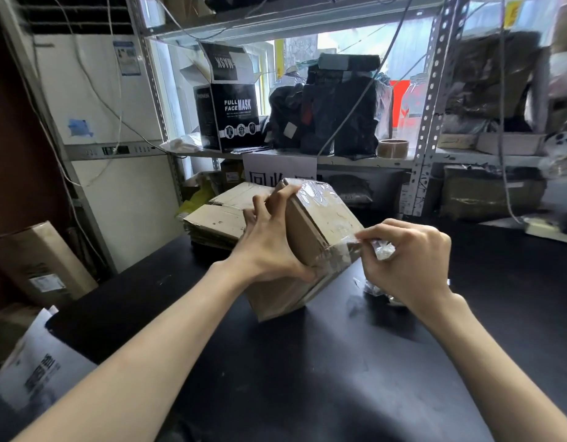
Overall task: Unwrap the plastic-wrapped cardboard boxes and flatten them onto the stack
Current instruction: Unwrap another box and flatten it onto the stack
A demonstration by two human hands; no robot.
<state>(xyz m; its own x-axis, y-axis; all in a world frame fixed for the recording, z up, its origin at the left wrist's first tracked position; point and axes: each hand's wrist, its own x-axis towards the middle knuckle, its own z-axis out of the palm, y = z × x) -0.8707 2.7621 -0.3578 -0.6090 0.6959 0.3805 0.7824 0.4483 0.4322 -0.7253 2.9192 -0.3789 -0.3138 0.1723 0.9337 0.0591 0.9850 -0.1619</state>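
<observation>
Not far along: just in front of the flattened stack [216, 220], the box [320, 224] sits tilted on the counter [275, 362], left hand [269, 250] gripping its side, right hand [409, 263] pinching half-peeled plastic wrap [384, 252], flattening not yet done.

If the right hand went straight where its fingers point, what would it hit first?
Probably the cardboard box: the right hand pinches plastic wrap at its right corner, fingers aimed left at it.

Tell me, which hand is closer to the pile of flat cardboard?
Left. The left hand grips the wrapped box right beside the flat cardboard pile; the right hand is across the box, pinching the plastic wrap.
</observation>
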